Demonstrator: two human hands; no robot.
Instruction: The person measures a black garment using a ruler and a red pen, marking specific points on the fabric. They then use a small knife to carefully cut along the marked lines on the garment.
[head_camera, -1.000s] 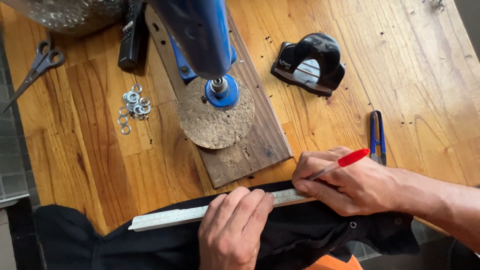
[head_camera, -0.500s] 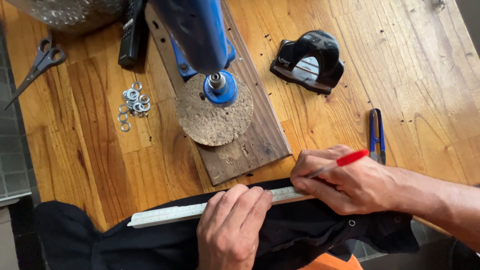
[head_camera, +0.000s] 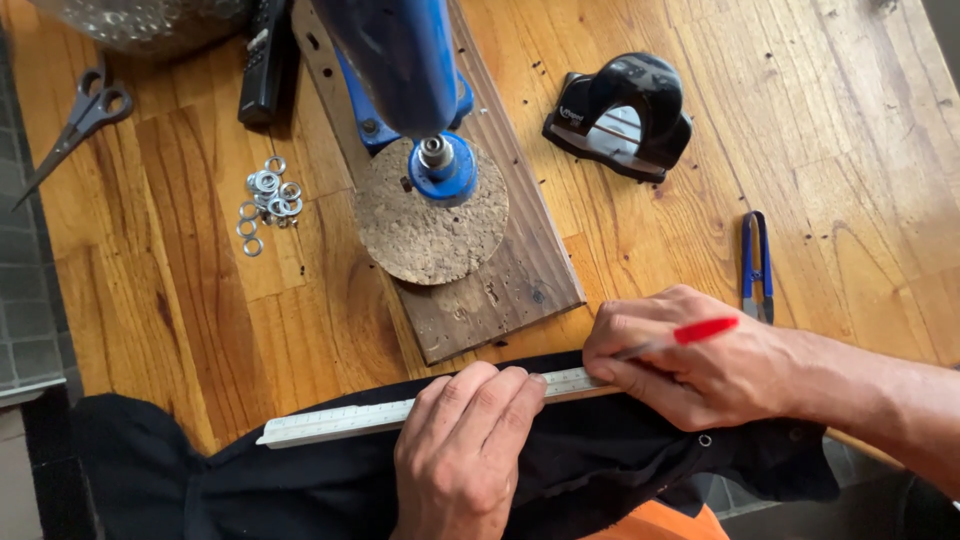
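Left hand (head_camera: 462, 455) spread flat, fingers pressed on pale ruler (head_camera: 400, 415). Ruler laid across black fabric (head_camera: 600, 465) at counter (head_camera: 200, 320) edge. Red-capped pen (head_camera: 675, 335) pinched in curled right hand (head_camera: 690, 365), held at ruler's end.

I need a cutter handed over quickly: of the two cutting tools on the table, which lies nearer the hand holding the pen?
The small blue-handled snips, just above the right hand with its red-capped pen. The grey scissors lie at the far left edge.

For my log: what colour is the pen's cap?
Red, clearest in the head view: the pen sits in the right hand.
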